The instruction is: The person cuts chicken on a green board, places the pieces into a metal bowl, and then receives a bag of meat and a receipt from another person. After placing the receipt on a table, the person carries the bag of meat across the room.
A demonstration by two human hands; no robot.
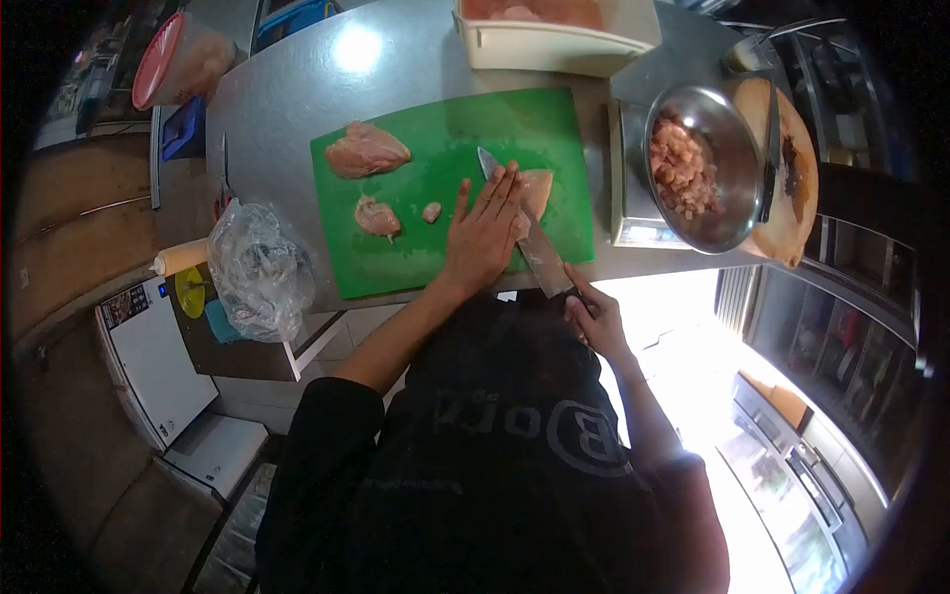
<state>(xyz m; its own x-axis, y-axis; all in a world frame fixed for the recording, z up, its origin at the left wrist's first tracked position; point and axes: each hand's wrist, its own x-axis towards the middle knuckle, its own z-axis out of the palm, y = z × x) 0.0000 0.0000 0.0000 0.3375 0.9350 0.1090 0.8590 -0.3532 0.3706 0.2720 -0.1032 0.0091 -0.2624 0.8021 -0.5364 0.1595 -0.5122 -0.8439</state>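
Note:
My right hand is closed around the handle of a kitchen knife at the near edge of a green cutting board. The wide blade slants away to the upper left, its tip showing beyond my fingers. My left hand lies flat with fingers stretched out over the blade and a piece of raw chicken; its palm hides part of both. Left of that hand are a small chicken scrap, a medium chicken piece and a larger chicken breast.
On the right, a steel bowl of diced chicken stands on a scale, beside a round wooden board with another knife. A cream tub is behind the board. A plastic bag lies left.

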